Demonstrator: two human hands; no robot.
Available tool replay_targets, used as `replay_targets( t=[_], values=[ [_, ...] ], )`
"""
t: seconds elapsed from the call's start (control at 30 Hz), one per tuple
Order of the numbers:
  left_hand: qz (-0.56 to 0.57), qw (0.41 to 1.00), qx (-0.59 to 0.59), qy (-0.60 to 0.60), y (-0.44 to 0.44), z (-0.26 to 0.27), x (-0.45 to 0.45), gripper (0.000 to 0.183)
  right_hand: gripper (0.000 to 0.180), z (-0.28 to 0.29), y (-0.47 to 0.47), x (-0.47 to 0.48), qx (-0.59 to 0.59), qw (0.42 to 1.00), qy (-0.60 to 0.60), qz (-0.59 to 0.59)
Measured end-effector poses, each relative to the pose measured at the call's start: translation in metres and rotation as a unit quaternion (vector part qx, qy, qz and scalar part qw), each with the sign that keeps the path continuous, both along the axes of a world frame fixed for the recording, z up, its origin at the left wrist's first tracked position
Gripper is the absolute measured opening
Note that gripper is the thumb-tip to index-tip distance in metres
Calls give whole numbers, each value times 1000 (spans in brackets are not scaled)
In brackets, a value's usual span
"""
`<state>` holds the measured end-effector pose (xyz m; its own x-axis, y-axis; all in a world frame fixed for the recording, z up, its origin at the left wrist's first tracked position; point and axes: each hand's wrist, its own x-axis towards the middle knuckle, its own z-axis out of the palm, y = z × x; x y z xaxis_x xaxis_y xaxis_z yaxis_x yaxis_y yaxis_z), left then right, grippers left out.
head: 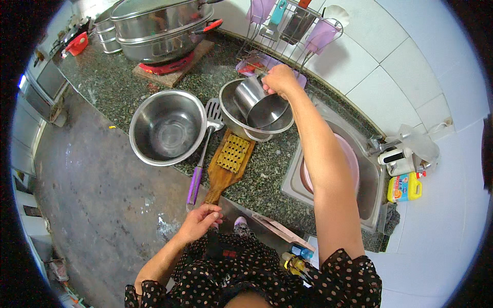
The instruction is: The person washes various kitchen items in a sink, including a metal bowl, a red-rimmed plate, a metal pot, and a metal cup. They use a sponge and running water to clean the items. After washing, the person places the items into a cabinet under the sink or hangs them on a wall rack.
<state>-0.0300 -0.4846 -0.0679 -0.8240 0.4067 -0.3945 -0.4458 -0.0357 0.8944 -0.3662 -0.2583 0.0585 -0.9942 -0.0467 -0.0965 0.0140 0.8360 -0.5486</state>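
Note:
My right hand (282, 81) grips the rim or handle side of a stainless steel pot (250, 94), tilted inside a metal bowl (227, 96). My left hand (202, 221) is near the handle end of a wooden grater (227, 173) with a perforated yellow metal plate; whether it touches the handle, I cannot tell. A slotted metal turner (210, 127) with a purple handle lies left of the grater, beside a large stainless steel bowl (171, 133) with nothing visible in it. Under the tilted pot's bowl, part of another metal rim shows.
At the right is a steel sink (371, 200) holding a pink basin (352, 158), with a yellow bottle (400, 188) beyond. Behind stands a wire rack (285, 38) with utensils. A large steamer pot (161, 34) sits at the back left on the granite counter (269, 188).

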Motion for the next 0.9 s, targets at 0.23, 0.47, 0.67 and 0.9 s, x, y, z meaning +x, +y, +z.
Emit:
replay_targets(
  t=[0.23, 0.47, 0.67, 0.9],
  values=[
    [-14, 1000, -23, 6, 16, 24, -12, 29, 16, 48, 64, 55, -381, 924, 23, -26],
    [80, 995, 34, -41, 42, 58, -142, 70, 13, 32, 200, 184, -529, 788, 230, -215],
    [40, 987, 5, -156, 62, 52, -230, 60, 7, -39, 280, 308, -559, 681, 287, -377],
    [27, 991, -93, 88, 136, 96, -192, 57, 9, -79, 328, 385, -585, 635, 354, -359]
  ],
)
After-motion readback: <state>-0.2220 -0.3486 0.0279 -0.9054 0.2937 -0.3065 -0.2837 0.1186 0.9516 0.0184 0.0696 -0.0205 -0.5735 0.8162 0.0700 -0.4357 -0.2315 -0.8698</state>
